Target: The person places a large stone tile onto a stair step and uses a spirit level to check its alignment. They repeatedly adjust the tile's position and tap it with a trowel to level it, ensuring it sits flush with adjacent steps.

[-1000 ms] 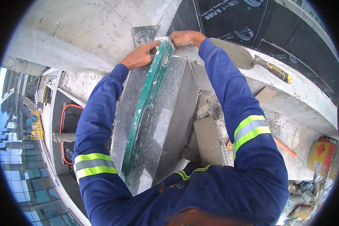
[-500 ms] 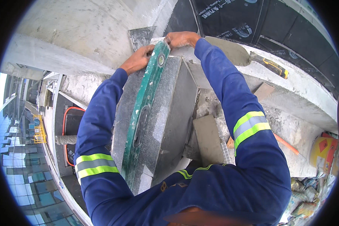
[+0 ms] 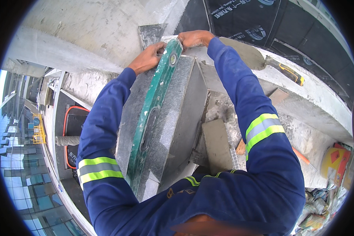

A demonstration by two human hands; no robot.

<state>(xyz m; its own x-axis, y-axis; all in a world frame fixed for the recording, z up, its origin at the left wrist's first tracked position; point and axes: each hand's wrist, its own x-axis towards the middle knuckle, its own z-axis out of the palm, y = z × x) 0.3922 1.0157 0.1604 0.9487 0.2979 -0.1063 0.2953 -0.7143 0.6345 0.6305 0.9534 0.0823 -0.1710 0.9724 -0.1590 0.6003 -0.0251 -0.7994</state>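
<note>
A paint-spattered green spirit level (image 3: 151,110) lies lengthwise along the top of a grey speckled stone-clad block (image 3: 165,118). My left hand (image 3: 147,59) is closed at the level's upper left edge, fingertips partly hidden. My right hand (image 3: 193,39) grips the level's far end from the right, fingers curled. A pale piece shows beneath that end, too small to make out. Just right of my right hand, a trowel (image 3: 247,55) with a black and yellow handle (image 3: 287,71) lies on the concrete ledge.
A grey sheet piece (image 3: 148,35) leans behind my hands, beside a concrete wall (image 3: 86,31) and dark membrane (image 3: 244,19). Right: mortar-covered board (image 3: 218,145), tile offcut (image 3: 278,96), orange-handled tool (image 3: 301,155), yellow-red bucket (image 3: 333,163), rubbish (image 3: 318,208). Left: orange cord (image 3: 70,108) and glazed façade (image 3: 31,188).
Both hands and the level shifted slightly down-left in the picture, then back up-right along with the surroundings, as the view moved. Their grip and position on the block look much the same.
</note>
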